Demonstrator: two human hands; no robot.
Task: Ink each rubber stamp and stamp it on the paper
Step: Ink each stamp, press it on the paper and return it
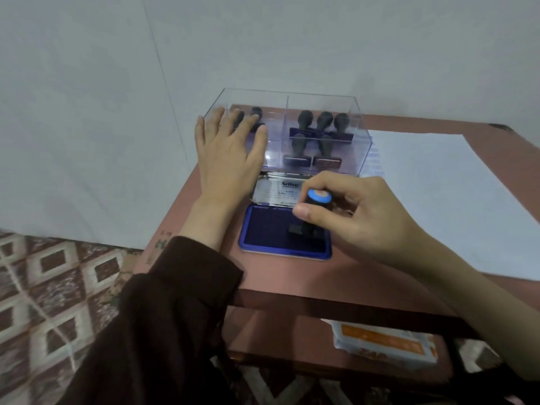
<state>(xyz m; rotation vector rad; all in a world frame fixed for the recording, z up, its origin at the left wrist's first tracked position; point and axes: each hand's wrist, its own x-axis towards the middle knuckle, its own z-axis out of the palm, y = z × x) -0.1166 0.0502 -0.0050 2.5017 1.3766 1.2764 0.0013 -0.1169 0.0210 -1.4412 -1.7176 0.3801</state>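
Note:
A black rubber stamp with a blue cap point(318, 200) stands on the dark blue ink pad point(268, 232), whose lid lies open behind it. My right hand point(359, 217) pinches the stamp's handle from above. My left hand point(230, 150) lies flat with straight fingers against the left front of a clear plastic box point(362, 153). Several black-handled stamps point(321, 130) stand in the box's right compartment, and one or two show behind my fingers in the left one. A white sheet of paper point(455, 194) lies to the right of the pad.
The low reddish table point(292, 276) stands against a pale wall. An orange and white packet point(382, 343) rests on its lower shelf. A patterned rug point(52, 287) covers the floor to the left. My dark sleeve point(163, 317) reaches in from the lower left.

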